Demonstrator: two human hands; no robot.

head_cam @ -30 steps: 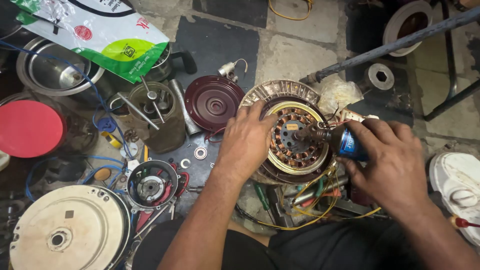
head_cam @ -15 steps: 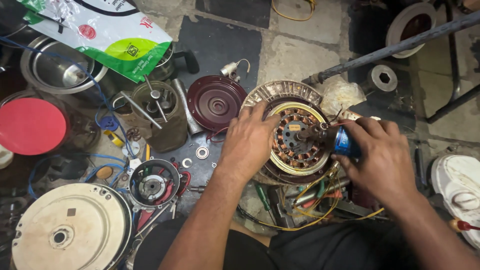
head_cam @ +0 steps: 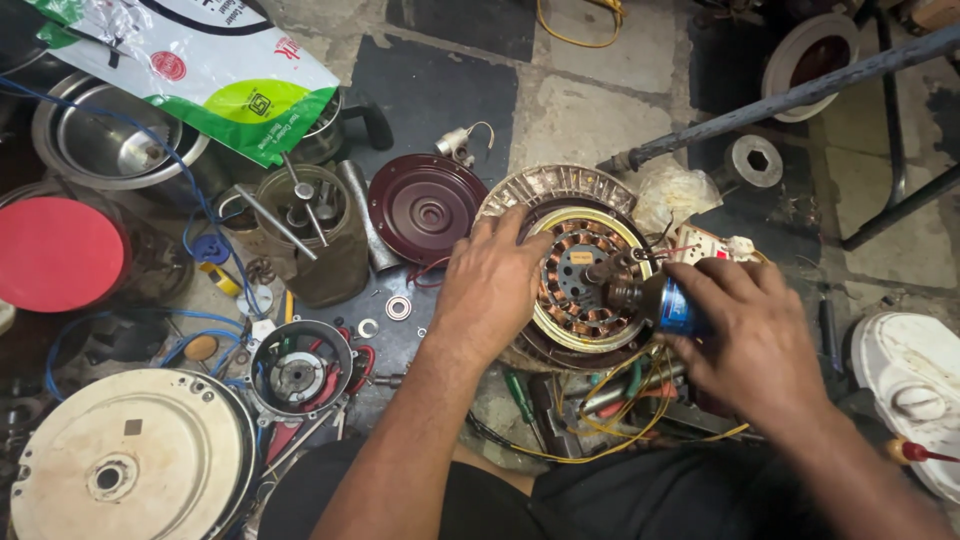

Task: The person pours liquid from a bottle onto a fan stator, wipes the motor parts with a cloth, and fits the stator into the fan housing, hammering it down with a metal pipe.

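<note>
Far left: red round lid (head_cam: 55, 252), steel bowl (head_cam: 105, 140) above it, cream round motor cover (head_cam: 130, 460) at bottom left. Green-and-white plastic bag (head_cam: 215, 75) lies over the top left. Next: grimy container (head_cam: 310, 235) with metal rods standing in it, small motor assembly (head_cam: 298, 375) below it, maroon round cover (head_cam: 428, 208) just right of the container.

Centre: left hand (head_cam: 490, 285) lies flat, fingers spread, on the left rim of the fan motor stator (head_cam: 580, 280). Stator sits on the floor, copper windings facing up.

Right hand (head_cam: 755, 335) has its grip wrapped round a small blue can (head_cam: 675, 305), nozzle end touching the stator hub. Yellow and green wires (head_cam: 620, 400) tangle below. White housing (head_cam: 915, 385) at far right edge.
</note>
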